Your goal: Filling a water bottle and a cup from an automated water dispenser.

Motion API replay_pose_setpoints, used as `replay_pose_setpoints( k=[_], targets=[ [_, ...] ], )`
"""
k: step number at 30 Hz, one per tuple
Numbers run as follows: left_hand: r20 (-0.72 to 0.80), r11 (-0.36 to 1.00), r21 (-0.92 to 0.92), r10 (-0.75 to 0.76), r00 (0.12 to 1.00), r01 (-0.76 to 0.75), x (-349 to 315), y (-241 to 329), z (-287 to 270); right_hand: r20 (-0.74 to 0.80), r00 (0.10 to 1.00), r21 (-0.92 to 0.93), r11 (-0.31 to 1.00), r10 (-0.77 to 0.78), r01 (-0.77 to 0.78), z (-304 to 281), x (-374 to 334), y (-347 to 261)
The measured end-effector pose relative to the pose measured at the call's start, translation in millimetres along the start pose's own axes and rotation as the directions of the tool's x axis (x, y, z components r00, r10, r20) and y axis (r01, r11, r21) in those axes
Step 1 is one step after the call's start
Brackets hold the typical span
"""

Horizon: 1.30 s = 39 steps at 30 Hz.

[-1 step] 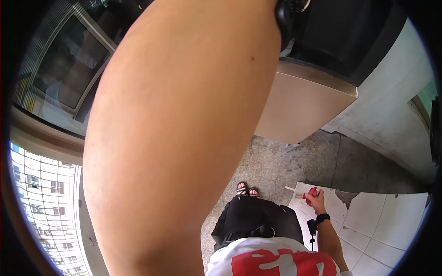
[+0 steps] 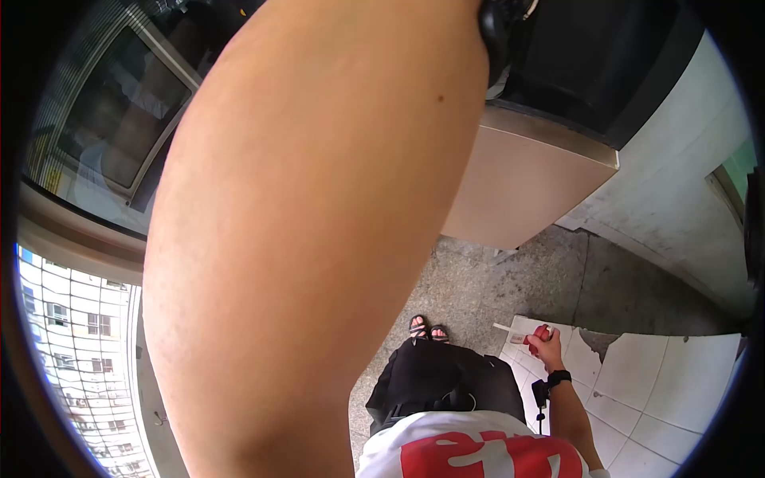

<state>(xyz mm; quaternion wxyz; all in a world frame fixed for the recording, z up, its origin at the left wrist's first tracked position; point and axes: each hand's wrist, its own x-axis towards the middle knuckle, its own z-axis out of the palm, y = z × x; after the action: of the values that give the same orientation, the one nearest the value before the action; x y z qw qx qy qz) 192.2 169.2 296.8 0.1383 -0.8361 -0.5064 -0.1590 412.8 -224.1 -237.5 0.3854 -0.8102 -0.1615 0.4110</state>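
Note:
My left arm (image 2: 311, 207) is raised very close and fills the left and middle of the head view. It runs up past the top edge, so my left hand is out of sight. A black strap-like piece (image 2: 496, 40) shows beside the arm at the top. Low on the right, my right hand (image 2: 547, 348) is closed around a small red-and-white thing (image 2: 532, 338). From it a thin white strip points left; its exact kind is too small to make out. A black band sits on my right wrist, with a small black device beside it.
A beige cabinet (image 2: 526, 179) with a black top part stands ahead. White tiles (image 2: 629, 382), one broken, cover a surface under my right arm. To the left are a glass window (image 2: 119, 103) and a mesh-covered opening (image 2: 80, 350). My sandalled feet stand on a speckled floor (image 2: 470, 275).

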Motion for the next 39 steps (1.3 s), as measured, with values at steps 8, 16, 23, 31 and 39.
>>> replay_pose_setpoints(
  k=[8, 16, 23, 31, 39],
  targets=[
    [-0.006, 1.0, -0.001, -0.005, 1.0, 0.005, 5, 2, -5, 0.016, 0.999, -0.02, 0.999, 0.031, -0.031, -10, -9, 0],
    [-0.015, 1.0, 0.005, -0.024, 1.0, 0.024, 3, -1, -14, 0.009, 1.0, -0.119, 0.992, 0.029, -0.028, -19, 8, 27],
    [-0.012, 1.0, -0.007, -0.004, 1.0, 0.004, 4, 17, -18, 0.02, 1.0, -0.1, 0.995, -0.01, 0.012, -16, 20, 20],
    [0.003, 0.999, -0.033, 0.029, 1.0, -0.029, 18, 41, -10, 0.062, 0.998, -0.074, 0.997, -0.03, 0.035, -4, 24, 9],
    [-0.036, 0.99, -0.131, 0.049, 0.998, -0.053, 31, 38, -25, 0.001, 0.996, -0.089, 0.992, -0.084, 0.084, -10, 13, 8]
  ],
)
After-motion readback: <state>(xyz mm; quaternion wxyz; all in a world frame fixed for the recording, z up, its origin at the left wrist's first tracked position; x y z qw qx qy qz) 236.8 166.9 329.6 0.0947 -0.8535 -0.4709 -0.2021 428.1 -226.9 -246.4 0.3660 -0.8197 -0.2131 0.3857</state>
